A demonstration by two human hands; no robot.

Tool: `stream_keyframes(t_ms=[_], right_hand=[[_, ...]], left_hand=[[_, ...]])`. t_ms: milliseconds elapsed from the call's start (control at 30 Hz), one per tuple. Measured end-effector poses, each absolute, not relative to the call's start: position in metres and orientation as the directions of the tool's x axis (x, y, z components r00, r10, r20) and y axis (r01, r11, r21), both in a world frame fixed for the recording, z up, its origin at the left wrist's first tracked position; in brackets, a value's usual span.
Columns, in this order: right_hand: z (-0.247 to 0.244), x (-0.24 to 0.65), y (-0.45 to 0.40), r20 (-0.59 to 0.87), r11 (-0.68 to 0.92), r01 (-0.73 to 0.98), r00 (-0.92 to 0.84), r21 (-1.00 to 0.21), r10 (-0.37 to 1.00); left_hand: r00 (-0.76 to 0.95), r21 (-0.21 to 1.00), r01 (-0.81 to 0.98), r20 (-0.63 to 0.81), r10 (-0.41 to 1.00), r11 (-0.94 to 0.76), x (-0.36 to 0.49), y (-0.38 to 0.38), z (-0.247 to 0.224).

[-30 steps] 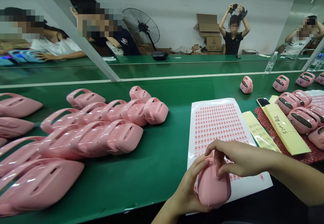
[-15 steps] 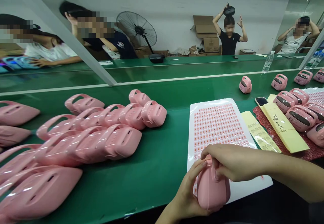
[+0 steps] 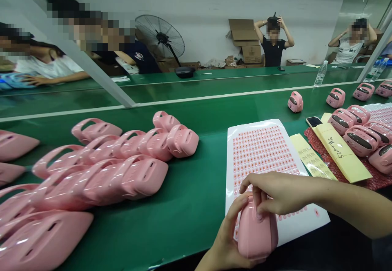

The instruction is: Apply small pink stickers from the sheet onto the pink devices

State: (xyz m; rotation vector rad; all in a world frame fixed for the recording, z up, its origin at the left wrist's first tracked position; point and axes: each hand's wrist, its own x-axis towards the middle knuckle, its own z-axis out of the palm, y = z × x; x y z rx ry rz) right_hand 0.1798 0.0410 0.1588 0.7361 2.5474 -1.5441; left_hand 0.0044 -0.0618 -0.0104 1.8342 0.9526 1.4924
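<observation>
My left hand (image 3: 228, 232) is wrapped around the side of a pink plastic casing with a top handle (image 3: 256, 236), held at the table's near edge. From above, my right hand (image 3: 269, 193) has its fingers curled over the casing's top, around the handle area. The thumb presses near the handle's base; the far side of the casing is hidden. Just behind and partly beneath them lies a white sticker sheet (image 3: 260, 150) printed with rows of small pink-and-red stickers.
Rows of similar pink casings (image 3: 143, 177) lie to the left. On the right are pink casings with dark windows (image 3: 361, 140), a yellow envelope (image 3: 343, 152), a phone (image 3: 314, 121), a yellow label sheet (image 3: 312, 156) and red bubble wrap (image 3: 318, 148). A water bottle (image 3: 320, 74) stands farther back. People sit opposite.
My view has shifted slightly. Both hands keep nearly the same hold on the casing, with the right thumb now showing more plainly. A person opposite has brought both hands to their headgear.
</observation>
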Motion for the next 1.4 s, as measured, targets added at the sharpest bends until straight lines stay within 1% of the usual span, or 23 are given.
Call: stream_keyframes(t_ms=[167,267,367,467,567,700,900,1100,1400], right_hand=[[0.154,0.182,0.042,-0.201,0.262,0.309,-0.908,-0.914,0.368],[0.151,0.184,0.041,-0.163,0.217,0.26,-0.909,-0.941,0.384],[0.147,0.184,0.044,-0.128,0.178,0.213,-0.91,-0.961,0.395],[0.144,0.185,0.047,-0.142,0.157,0.211,-0.921,-0.965,0.363],[0.145,0.186,0.047,-0.18,0.194,0.256,-0.923,-0.947,0.34],[0.151,0.187,0.044,-0.193,0.273,0.297,-0.916,-0.915,0.351],[0.157,0.189,0.039,-0.198,0.35,0.337,-0.905,-0.874,0.376],[0.161,0.19,0.035,-0.19,0.427,0.373,-0.892,-0.824,0.411],[0.172,0.187,0.028,-0.24,0.46,0.429,-0.878,-0.777,0.414]], left_hand=[[0.124,0.832,0.118,0.53,0.839,-0.543,0.007,-0.062,-0.006],[0.129,0.848,0.085,0.512,0.849,-0.524,0.007,-0.062,-0.007],[0.133,0.837,0.126,0.518,0.845,-0.533,0.006,-0.062,-0.01],[0.145,0.838,0.119,0.516,0.845,-0.532,0.006,-0.062,-0.015],[0.141,0.852,0.084,0.503,0.853,-0.516,0.007,-0.063,-0.018],[0.126,0.864,0.065,0.49,0.863,-0.5,0.008,-0.066,-0.016],[0.1,0.85,0.09,0.511,0.854,-0.519,0.008,-0.066,-0.009],[0.116,0.836,0.107,0.527,0.842,-0.538,0.007,-0.065,-0.008],[0.091,0.822,0.127,0.547,0.832,-0.555,0.008,-0.066,-0.009]])
